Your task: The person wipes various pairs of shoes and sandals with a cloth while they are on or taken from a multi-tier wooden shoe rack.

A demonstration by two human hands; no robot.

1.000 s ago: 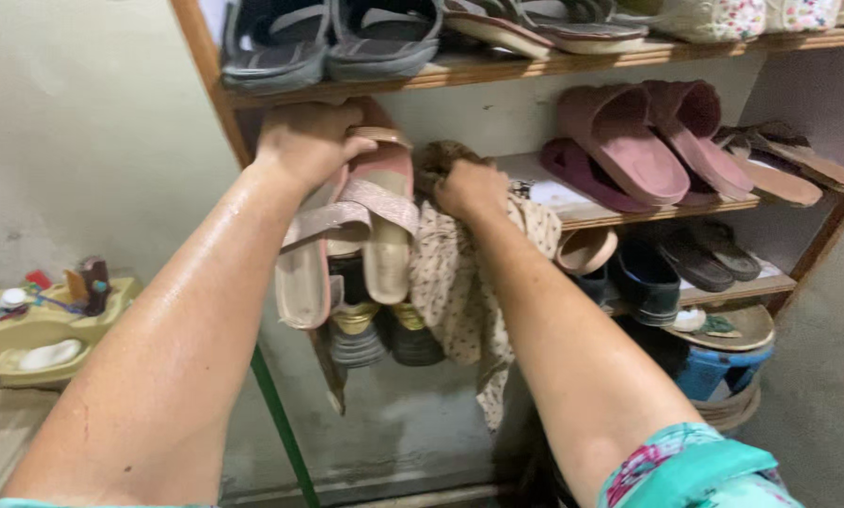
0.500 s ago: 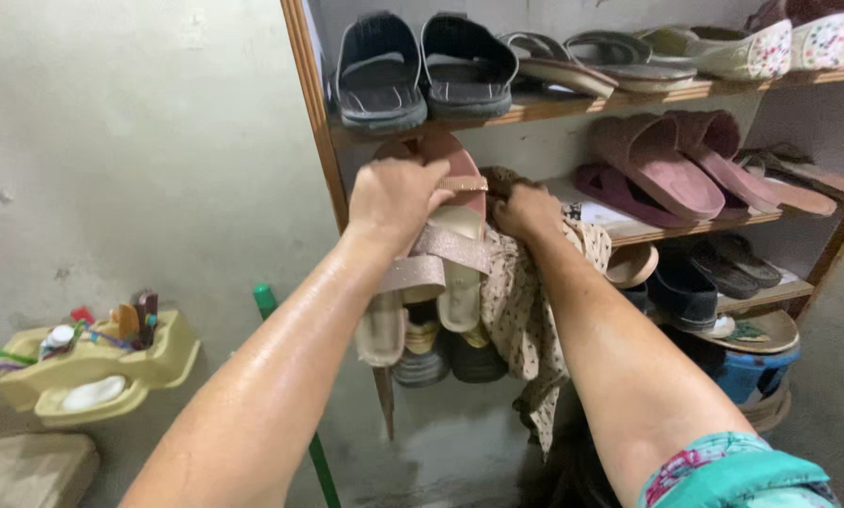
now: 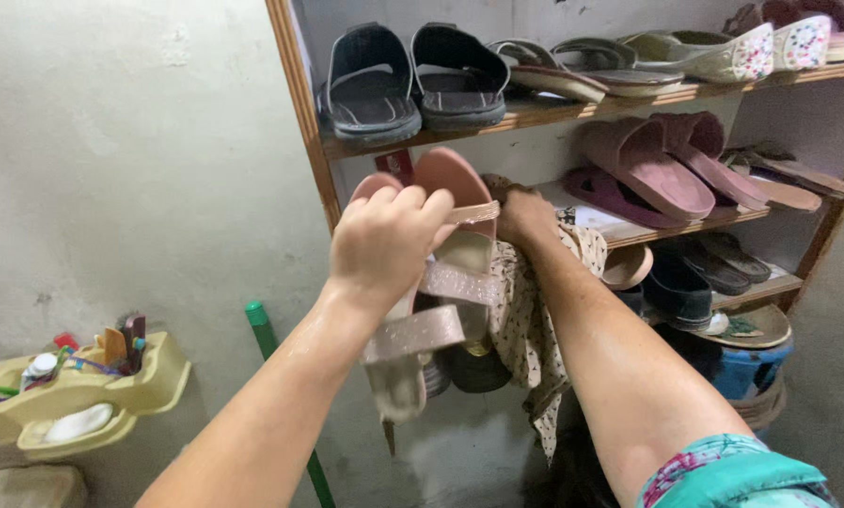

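Pink glittery sandals (image 3: 441, 282) hang heels-up, pinched together in the closed left hand (image 3: 384, 240), lifted clear of the shelf (image 3: 629, 229). Just right, the right hand (image 3: 525, 214) closes on a dotted cloth (image 3: 525, 310), pressing it onto the board.

We see the left hand (image 3: 381, 243) clutching pink sandals (image 3: 441, 273) off the shelf (image 3: 535, 113); the right hand (image 3: 525, 214) presses a spotted cloth (image 3: 525, 320).

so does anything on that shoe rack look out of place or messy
Yes. A spotted beige cloth hangs off the front of the middle shelf under the right hand, among the shoes. The left hand holds a pair of pink sandals dangling heel-up, off the shelf. The other pairs sit flat.
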